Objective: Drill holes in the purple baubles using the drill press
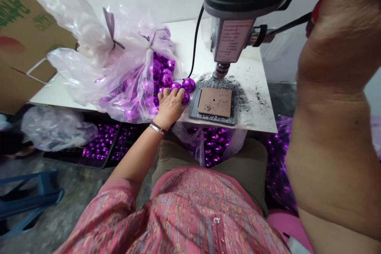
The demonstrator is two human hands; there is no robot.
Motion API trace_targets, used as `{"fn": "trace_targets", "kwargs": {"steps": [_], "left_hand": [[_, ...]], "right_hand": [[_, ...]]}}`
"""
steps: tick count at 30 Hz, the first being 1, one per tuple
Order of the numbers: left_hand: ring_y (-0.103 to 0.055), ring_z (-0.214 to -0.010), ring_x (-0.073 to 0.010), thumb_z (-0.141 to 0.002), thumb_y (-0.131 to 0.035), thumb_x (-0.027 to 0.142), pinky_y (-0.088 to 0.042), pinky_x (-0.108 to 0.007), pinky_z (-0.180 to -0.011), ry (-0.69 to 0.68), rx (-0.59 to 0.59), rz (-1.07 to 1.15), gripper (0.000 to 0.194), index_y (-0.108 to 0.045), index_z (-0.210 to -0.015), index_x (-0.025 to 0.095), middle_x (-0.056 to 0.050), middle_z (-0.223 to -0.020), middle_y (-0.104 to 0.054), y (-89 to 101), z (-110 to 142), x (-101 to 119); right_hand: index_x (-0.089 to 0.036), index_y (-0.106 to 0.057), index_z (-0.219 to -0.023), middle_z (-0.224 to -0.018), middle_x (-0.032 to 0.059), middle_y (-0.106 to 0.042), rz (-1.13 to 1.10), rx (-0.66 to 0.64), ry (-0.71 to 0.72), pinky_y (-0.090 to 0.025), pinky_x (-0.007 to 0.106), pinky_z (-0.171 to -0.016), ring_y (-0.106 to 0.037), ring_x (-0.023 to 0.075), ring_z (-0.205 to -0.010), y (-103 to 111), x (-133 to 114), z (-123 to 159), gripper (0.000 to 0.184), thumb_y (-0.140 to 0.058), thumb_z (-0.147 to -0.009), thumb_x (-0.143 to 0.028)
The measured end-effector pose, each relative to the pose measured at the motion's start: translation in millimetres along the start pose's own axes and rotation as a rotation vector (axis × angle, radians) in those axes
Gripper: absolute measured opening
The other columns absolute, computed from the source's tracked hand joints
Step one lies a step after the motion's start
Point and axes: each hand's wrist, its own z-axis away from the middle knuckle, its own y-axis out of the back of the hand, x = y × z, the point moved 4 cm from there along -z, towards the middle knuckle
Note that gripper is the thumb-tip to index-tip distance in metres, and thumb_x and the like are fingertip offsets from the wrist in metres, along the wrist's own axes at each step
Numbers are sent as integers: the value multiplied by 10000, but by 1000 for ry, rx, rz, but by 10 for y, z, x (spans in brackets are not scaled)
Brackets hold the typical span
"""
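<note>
My left hand [169, 105] lies with its fingers over shiny purple baubles [188, 84] at the edge of a white table [256, 121], and no single held bauble shows. More baubles sit inside a clear plastic bag [83, 71] just beyond it. To the right stands a bench drill [235, 20], its chuck and bit [222, 71] just above a brown square plate [214, 102] with a small hole, set in a dark holder [193, 111]. My raised right hand [327, 4] is at the drill's black feed lever [288, 24], mostly hidden behind my forearm.
Dark drilling dust [248, 95] is scattered on the table around the holder. Black trays of purple baubles [101, 143] lie on the floor at left, with a bagged heap [211, 143] below the table. A cardboard box [24, 27] stands far left, a blue stool [29, 194] low left.
</note>
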Motion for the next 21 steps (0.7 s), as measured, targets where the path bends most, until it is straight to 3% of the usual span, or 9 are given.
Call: {"fn": "trace_targets", "kwargs": {"steps": [3,5,9,11,14,18,21], "left_hand": [[-538,-1283,-407,-825,-646,105,-398,-574,-1111,-41,-56,-28,535,-639,-1353,185,-184,-1338,-672,-46,-90,6],[-539,-1299,-406,-800,-715,149,-389,-575,-1138,-30,-19,15,562,-635,-1356,178,-184,-1359,-668,-9,-110,-25],[-636,-1204,-318,-785,-777,267,-477,-482,-1102,-9,43,384,637,-606,-1389,161,-147,-1304,-702,114,-31,-100],[-679,-1119,-252,-799,-762,323,-533,-404,-1035,-3,-12,665,647,-591,-1404,171,-107,-1236,-724,102,35,-98],[-692,-1098,-229,-775,-766,377,-559,-378,-1004,59,-106,970,669,-593,-1386,166,-96,-1221,-733,-11,94,-40],[-717,-1049,-218,-770,-767,361,-598,-322,-867,175,-206,1200,731,-546,-1441,174,-125,-1301,-716,-198,36,96],[-740,-878,-168,-843,-715,340,-561,-239,-671,238,-299,1304,609,-573,-1421,208,-93,-1192,-747,-274,-78,204]], "right_hand": [[-37,-741,-983,-874,79,-654,-76,-11,43,-383,244,-810,-557,42,-777,2,-114,17,515,-261,-1053,-211],[-49,-735,-933,-901,71,-690,-102,-16,56,-392,234,-828,-582,37,-813,8,-169,30,494,-266,-1038,-167],[-80,-730,-918,-882,35,-699,-66,-22,35,-389,224,-815,-574,17,-789,11,-189,45,473,-278,-1036,-154],[-86,-729,-922,-896,33,-701,-78,-10,22,-386,223,-814,-577,17,-798,8,-175,46,497,-249,-1035,-146],[-95,-713,-889,-889,26,-696,-117,12,18,-392,223,-836,-568,19,-805,9,-190,46,492,-243,-1028,-133],[-110,-654,-800,-787,-2,-623,-104,-14,-41,-398,213,-863,-514,3,-764,28,-286,59,398,-327,-1023,-150],[-123,-622,-751,-725,-9,-516,-47,-30,-125,-397,216,-888,-494,4,-781,46,-335,71,350,-382,-1003,-155]]}}
